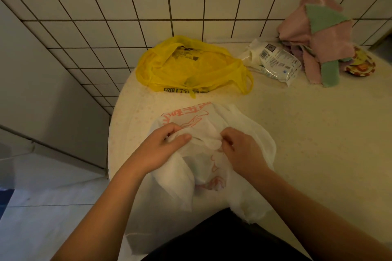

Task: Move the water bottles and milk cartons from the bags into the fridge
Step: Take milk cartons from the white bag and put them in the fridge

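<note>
The tabletop [307, 133] curves off to the left just where the work is going on, and that's what worries me. The white bag [254, 144], red print on it, sits right at the near edge, and part of its film hangs over the edge toward the person. If anything heavy is in there and the mouth gets pulled wide, I'd say it could roll or slide out over the edge, not onto the top.

I can't see a single water bottle or milk carton from here. There's a pale bulge inside the white bag, but I can't tell what it is. No fridge in sight either.

The yellow bag [186, 65] lies slack near the tiled wall, well apart from the white one. A dark shape shows through its film (too vague to name). It looks safe where it is.

The left hand [157, 150] and right hand [241, 150] are both on the white bag's mouth. Each grip is closed, pinching a fold of thin plastic between thumb and fingers. That film looks flimsy. Pulling the two pinches apart hard could tear it, I'd guess, and a torn bag dumps whatever it holds.

The cloth pile [318, 36], the wipes pack [273, 59] and a small patterned dish [360, 65] sit at the far right, out of the way of any of this.
</note>
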`<action>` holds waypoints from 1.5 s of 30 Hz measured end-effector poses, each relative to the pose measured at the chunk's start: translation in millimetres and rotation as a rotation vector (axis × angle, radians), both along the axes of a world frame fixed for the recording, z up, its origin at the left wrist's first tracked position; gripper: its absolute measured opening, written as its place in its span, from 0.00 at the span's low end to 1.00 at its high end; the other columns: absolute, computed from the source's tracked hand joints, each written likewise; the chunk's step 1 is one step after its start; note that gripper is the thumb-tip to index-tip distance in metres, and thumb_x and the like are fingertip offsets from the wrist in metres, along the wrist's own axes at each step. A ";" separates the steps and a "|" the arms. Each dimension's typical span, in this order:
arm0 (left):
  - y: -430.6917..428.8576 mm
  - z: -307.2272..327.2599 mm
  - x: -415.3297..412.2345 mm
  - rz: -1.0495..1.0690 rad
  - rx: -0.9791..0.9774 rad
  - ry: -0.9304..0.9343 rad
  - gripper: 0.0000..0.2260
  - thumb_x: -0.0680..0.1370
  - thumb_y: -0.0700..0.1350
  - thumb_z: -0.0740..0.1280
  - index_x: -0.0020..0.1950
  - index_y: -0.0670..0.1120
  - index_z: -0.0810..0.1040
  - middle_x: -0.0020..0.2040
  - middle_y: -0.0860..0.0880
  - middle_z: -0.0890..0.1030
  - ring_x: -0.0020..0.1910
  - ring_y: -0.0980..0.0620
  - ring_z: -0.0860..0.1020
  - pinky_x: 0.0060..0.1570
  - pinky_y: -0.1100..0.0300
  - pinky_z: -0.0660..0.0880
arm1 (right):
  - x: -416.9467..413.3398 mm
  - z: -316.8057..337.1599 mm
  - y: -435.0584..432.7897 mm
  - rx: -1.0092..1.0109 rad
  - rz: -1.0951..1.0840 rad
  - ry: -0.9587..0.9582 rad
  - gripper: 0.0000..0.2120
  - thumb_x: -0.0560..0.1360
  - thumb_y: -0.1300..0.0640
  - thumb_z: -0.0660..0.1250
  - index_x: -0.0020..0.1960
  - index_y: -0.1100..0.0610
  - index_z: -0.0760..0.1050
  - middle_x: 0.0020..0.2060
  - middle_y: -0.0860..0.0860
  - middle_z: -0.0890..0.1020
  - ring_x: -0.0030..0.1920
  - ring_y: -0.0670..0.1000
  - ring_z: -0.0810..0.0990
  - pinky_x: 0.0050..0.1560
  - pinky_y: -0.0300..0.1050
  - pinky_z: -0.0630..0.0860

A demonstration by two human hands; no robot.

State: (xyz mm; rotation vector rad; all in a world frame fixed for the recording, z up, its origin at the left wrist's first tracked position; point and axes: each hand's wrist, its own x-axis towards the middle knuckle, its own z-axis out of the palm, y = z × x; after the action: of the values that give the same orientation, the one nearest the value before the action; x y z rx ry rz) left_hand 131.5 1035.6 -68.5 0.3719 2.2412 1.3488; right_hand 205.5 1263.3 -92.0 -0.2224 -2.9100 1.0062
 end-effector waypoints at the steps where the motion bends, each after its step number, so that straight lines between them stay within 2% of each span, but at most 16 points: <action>1: 0.7 0.4 0.2 0.010 -0.043 0.059 0.14 0.73 0.63 0.68 0.47 0.55 0.80 0.43 0.54 0.80 0.42 0.57 0.78 0.45 0.57 0.74 | -1.9 5.4 3.3 -0.041 -0.030 0.024 0.05 0.76 0.58 0.65 0.42 0.52 0.74 0.34 0.45 0.78 0.36 0.47 0.76 0.40 0.45 0.73; 4: 4.8 0.4 1.2 0.039 -0.118 0.200 0.08 0.79 0.51 0.67 0.42 0.52 0.80 0.38 0.53 0.79 0.35 0.59 0.74 0.40 0.57 0.70 | -9.9 22.5 9.5 -0.093 -0.066 0.103 0.05 0.76 0.59 0.67 0.43 0.53 0.74 0.32 0.46 0.78 0.35 0.46 0.75 0.38 0.43 0.72; 9: 13.5 6.7 -10.3 0.161 -0.261 0.396 0.05 0.80 0.46 0.63 0.46 0.51 0.78 0.45 0.53 0.80 0.44 0.53 0.76 0.45 0.52 0.75 | -34.5 50.7 17.3 -0.151 -0.119 0.245 0.03 0.80 0.59 0.61 0.48 0.56 0.69 0.32 0.48 0.74 0.32 0.44 0.72 0.32 0.37 0.66; 12: 16.9 7.8 -31.2 0.181 -0.373 0.481 0.06 0.78 0.43 0.63 0.48 0.51 0.78 0.45 0.52 0.80 0.45 0.48 0.77 0.45 0.47 0.76 | -65.6 58.9 28.8 -0.224 -0.183 0.248 0.03 0.82 0.58 0.58 0.51 0.57 0.68 0.34 0.49 0.75 0.33 0.48 0.72 0.35 0.47 0.68; 16: 18.9 13.0 -69.1 0.324 -0.353 0.499 0.08 0.77 0.39 0.61 0.47 0.48 0.78 0.44 0.48 0.81 0.42 0.46 0.77 0.41 0.49 0.76 | -103.7 65.7 40.0 -0.219 -0.198 0.282 0.04 0.82 0.60 0.57 0.50 0.60 0.69 0.37 0.49 0.73 0.40 0.53 0.73 0.39 0.50 0.68; 20: 18.8 11.2 -115.8 0.378 -0.387 0.466 0.10 0.74 0.35 0.59 0.47 0.46 0.77 0.43 0.45 0.80 0.41 0.43 0.76 0.36 0.54 0.70 | -141.8 55.6 42.9 -0.312 -0.215 0.129 0.03 0.82 0.56 0.56 0.52 0.55 0.68 0.38 0.55 0.78 0.41 0.59 0.79 0.42 0.57 0.76; 23: 15.0 4.0 -147.5 0.369 -0.441 0.457 0.12 0.72 0.32 0.59 0.48 0.46 0.75 0.45 0.42 0.79 0.45 0.40 0.77 0.39 0.53 0.71 | -160.5 41.0 43.0 -0.325 -0.202 0.019 0.05 0.80 0.53 0.62 0.51 0.54 0.70 0.37 0.52 0.76 0.38 0.54 0.75 0.39 0.48 0.71; 25: 11.8 -5.4 -163.5 0.348 -0.464 0.460 0.13 0.72 0.31 0.61 0.52 0.45 0.75 0.47 0.42 0.79 0.46 0.41 0.76 0.41 0.52 0.71 | -165.9 36.8 45.6 -0.337 -0.094 -0.068 0.13 0.76 0.48 0.70 0.52 0.55 0.72 0.38 0.51 0.76 0.38 0.51 0.73 0.37 0.44 0.68; 27: 7.9 -18.1 -175.4 0.303 -0.490 0.461 0.13 0.73 0.32 0.62 0.55 0.44 0.73 0.50 0.42 0.78 0.48 0.40 0.76 0.42 0.49 0.73 | -170.7 33.1 52.2 -0.146 0.117 -0.209 0.22 0.70 0.46 0.75 0.57 0.53 0.71 0.41 0.48 0.74 0.40 0.49 0.72 0.37 0.43 0.67; 29: 1.3 -34.5 -184.6 0.250 -0.521 0.504 0.05 0.79 0.42 0.62 0.55 0.46 0.71 0.49 0.42 0.79 0.47 0.39 0.78 0.42 0.48 0.75 | -178.4 24.7 63.3 0.094 0.270 -0.334 0.24 0.70 0.48 0.76 0.61 0.55 0.72 0.46 0.48 0.74 0.47 0.50 0.73 0.42 0.42 0.66; 32: -9.5 -56.7 -192.7 0.085 -0.567 0.536 0.22 0.78 0.68 0.56 0.58 0.51 0.70 0.53 0.46 0.80 0.49 0.41 0.79 0.43 0.49 0.77 | -194.0 4.2 88.0 0.199 0.243 -0.370 0.18 0.75 0.51 0.72 0.61 0.56 0.75 0.49 0.49 0.74 0.52 0.54 0.75 0.47 0.43 0.67; 34: -11.4 -70.4 -197.5 -0.077 -0.647 0.551 0.33 0.70 0.76 0.56 0.62 0.53 0.69 0.57 0.47 0.79 0.48 0.42 0.80 0.43 0.49 0.78 | -203.3 -11.2 105.5 0.205 0.156 -0.266 0.13 0.76 0.55 0.70 0.59 0.55 0.76 0.48 0.51 0.77 0.51 0.56 0.77 0.47 0.46 0.71; 36: -10.2 -85.5 -205.5 -0.166 -0.746 0.579 0.33 0.71 0.75 0.58 0.65 0.52 0.70 0.57 0.46 0.78 0.46 0.41 0.80 0.38 0.52 0.77 | -210.6 -25.0 116.1 0.258 0.125 -0.110 0.14 0.76 0.60 0.67 0.62 0.54 0.74 0.52 0.53 0.79 0.51 0.59 0.78 0.47 0.50 0.74; 38: -4.6 -98.5 -214.5 -0.147 -0.806 0.600 0.25 0.78 0.65 0.58 0.65 0.49 0.72 0.56 0.44 0.77 0.46 0.40 0.79 0.37 0.52 0.75 | -217.0 -37.2 117.1 0.312 0.155 -0.016 0.19 0.75 0.64 0.65 0.65 0.53 0.71 0.57 0.53 0.77 0.48 0.62 0.79 0.44 0.54 0.77; 42: 7.7 -122.3 -229.3 -0.031 -0.911 0.340 0.19 0.82 0.58 0.55 0.65 0.47 0.70 0.60 0.42 0.75 0.54 0.38 0.77 0.44 0.52 0.70 | -233.5 -56.7 108.5 0.503 0.231 -0.028 0.18 0.76 0.63 0.63 0.66 0.57 0.70 0.63 0.56 0.73 0.42 0.66 0.79 0.33 0.53 0.74; 45: 16.8 -134.8 -231.8 -0.033 -0.999 0.229 0.21 0.80 0.55 0.62 0.69 0.46 0.66 0.64 0.40 0.70 0.61 0.36 0.71 0.54 0.47 0.69 | -242.4 -72.1 101.9 0.634 0.279 -0.150 0.17 0.79 0.59 0.61 0.68 0.55 0.67 0.66 0.56 0.69 0.57 0.62 0.77 0.42 0.55 0.76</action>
State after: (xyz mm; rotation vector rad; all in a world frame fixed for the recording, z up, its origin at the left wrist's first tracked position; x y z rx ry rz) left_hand -100.3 1052.4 -203.4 0.1907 2.7348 0.0547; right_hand -36.9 1365.2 -164.1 0.1492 -3.2699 0.0378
